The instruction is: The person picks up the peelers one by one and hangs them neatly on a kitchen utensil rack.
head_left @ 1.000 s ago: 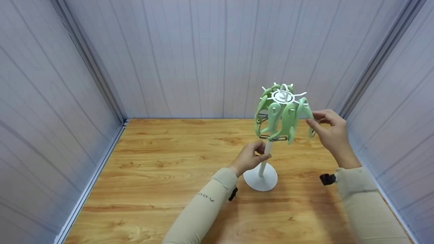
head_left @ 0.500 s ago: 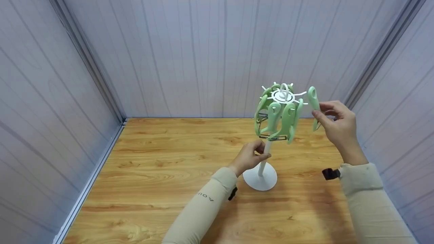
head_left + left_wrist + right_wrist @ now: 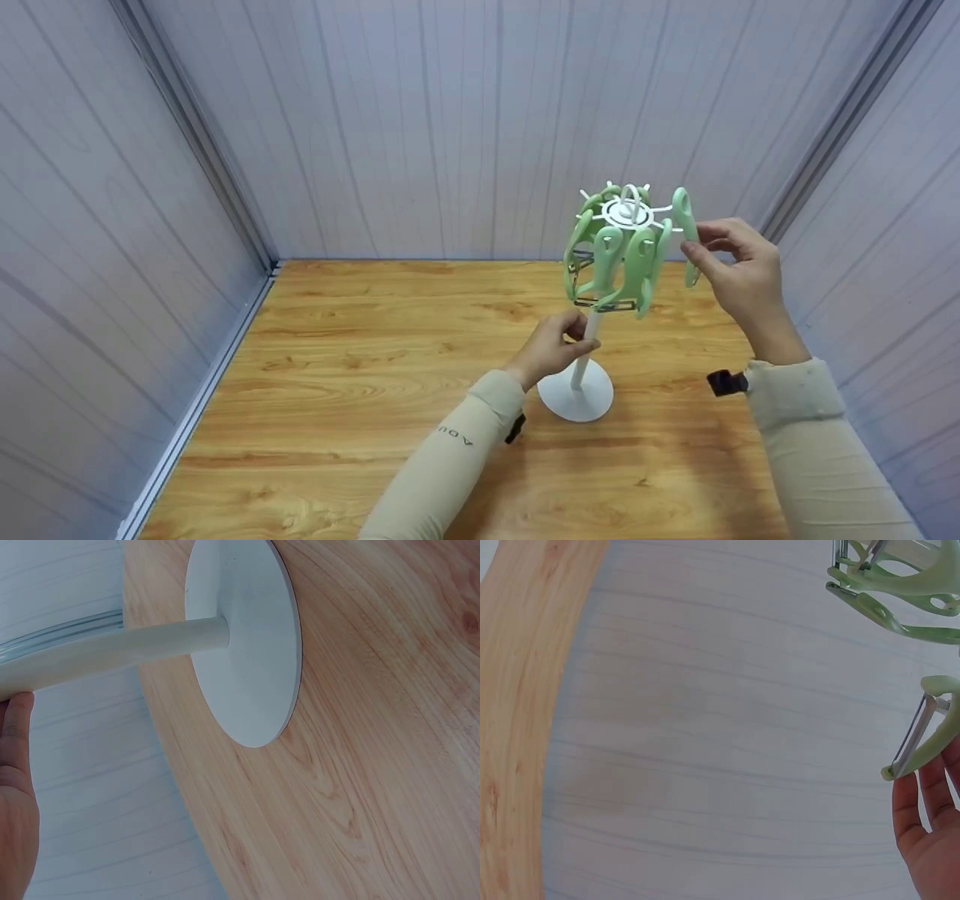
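Observation:
A white stand (image 3: 582,369) with a round base (image 3: 556,396) stands on the table. From its ring of hooks (image 3: 628,213) hang several green peelers (image 3: 640,262) with metal blades. My left hand (image 3: 551,346) grips the pole beneath the peelers; in the left wrist view its fingers (image 3: 16,765) reach the pole. To the right of the ring, my right hand (image 3: 742,270) pinches another green peeler (image 3: 681,206), loop end up. That loop is close against a right-hand hook tip; I cannot tell whether the hook goes through it. Its blade (image 3: 915,736) shows in the right wrist view.
Wood-grain table (image 3: 360,375) lies under the stand, reaching left and toward me. Pale panelled walls (image 3: 420,127) close in the back and both sides. The right wall is near my right arm.
My right hand took the peeler off a front-right hook, raised it and drew it right, then brought it slightly left toward the hook above. My left hand stays on the pole.

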Available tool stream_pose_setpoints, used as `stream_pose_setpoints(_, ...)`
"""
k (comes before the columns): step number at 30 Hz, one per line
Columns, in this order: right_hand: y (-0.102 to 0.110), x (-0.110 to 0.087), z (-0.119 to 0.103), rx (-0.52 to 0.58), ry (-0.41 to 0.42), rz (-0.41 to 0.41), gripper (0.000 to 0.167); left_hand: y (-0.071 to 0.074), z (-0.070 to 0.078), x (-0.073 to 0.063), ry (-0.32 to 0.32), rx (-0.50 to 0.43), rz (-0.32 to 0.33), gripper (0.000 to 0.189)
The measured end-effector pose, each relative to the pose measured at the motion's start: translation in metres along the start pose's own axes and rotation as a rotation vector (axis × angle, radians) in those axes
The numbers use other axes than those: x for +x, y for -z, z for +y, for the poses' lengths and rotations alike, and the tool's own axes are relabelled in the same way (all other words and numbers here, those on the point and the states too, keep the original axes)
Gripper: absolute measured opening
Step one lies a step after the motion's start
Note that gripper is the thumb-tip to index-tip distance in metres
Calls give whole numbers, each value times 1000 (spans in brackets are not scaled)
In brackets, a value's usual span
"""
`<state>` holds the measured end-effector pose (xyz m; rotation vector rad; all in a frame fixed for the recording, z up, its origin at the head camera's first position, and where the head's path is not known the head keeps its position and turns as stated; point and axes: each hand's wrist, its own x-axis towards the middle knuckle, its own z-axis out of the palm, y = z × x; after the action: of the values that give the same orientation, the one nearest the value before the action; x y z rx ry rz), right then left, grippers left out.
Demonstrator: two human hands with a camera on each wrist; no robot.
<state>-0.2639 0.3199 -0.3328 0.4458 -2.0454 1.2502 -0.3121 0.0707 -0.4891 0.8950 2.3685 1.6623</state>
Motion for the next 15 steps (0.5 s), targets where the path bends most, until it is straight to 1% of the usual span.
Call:
stream_pose_setpoints(9,-10,0,-2,36,46,-68,15,0,-1,-1,-2,-19,-7,13)
stream_pose_setpoints(15,-16,-1,0,21,57,-103,14,0,-2,0,-2,-11,-4,13)
